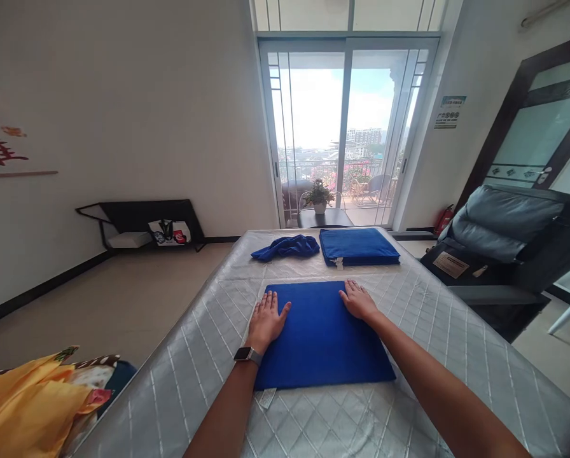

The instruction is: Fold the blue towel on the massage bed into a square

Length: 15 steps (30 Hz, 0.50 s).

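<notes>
In the head view, you face a room with pale walls (pixel 170 114) and a sliding glass door (pixel 345 127), with a balcony and buildings beyond it. Before the door, a potted plant (pixel 319 196) stands on a small dark table (pixel 326 220). To your right are a black armchair (pixel 502 222), a red fire extinguisher (pixel 443 220) just behind it and a dark-framed door (pixel 497 137). Over by the left wall, a white printed bag (pixel 170 233) leans against a black frame (pixel 142 215), and yellow fabric (pixel 32 404) lies in the lower left corner.

In front of you stretches a mattress (pixel 313 429) with a silvery quilted cover. On its near part, in the middle, lies your folded blue cloth (pixel 326 346), flat and roughly rectangular, with a white tag (pixel 267 399) sticking out at its near left corner. Your left hand (pixel 267 321), with a watch (pixel 247 355) on the wrist, rests palm down on the cloth's left edge, fingers straight and thumb spread inward. Your right hand (pixel 360 301) lies palm down near the far right corner, fingers extended. Both hands are relaxed and unclenched, touching the cloth without gripping it.

Beyond the cloth, toward the mattress's far edge, a crumpled blue cloth (pixel 287 247) sits on the left, just beside a neat blue stack (pixel 359 245) on the right.
</notes>
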{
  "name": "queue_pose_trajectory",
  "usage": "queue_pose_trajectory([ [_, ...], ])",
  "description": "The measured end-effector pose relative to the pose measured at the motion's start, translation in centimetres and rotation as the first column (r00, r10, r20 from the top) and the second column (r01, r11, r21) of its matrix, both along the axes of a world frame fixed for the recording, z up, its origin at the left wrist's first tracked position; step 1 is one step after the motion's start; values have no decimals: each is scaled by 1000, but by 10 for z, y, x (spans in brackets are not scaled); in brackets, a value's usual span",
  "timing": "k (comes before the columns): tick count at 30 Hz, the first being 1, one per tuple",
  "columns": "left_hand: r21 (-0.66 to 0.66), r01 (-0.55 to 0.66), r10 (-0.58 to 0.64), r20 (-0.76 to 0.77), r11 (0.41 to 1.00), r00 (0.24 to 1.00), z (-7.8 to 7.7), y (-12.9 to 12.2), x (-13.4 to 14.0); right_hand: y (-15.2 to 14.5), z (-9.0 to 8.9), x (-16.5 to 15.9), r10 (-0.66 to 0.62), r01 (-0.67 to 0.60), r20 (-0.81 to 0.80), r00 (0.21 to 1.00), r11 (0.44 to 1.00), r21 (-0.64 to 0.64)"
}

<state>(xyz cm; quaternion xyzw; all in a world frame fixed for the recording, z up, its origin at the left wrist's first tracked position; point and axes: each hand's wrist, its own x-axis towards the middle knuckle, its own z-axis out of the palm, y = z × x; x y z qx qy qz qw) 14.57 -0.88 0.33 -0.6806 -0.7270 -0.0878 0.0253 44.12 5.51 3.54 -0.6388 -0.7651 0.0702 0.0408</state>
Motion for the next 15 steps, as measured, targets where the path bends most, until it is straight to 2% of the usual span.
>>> queue_pose_trajectory([
  [6, 43, 44, -43, -32, 998, 999, -9, 2, -6, 3, -14, 3, -11, 12, -27, 1000, 999, 30],
  [15, -55, -2, -2, -75, 999, 997, 0, 0, -5, -3, -8, 1, -16, 21, -123, 992, 999, 44],
])
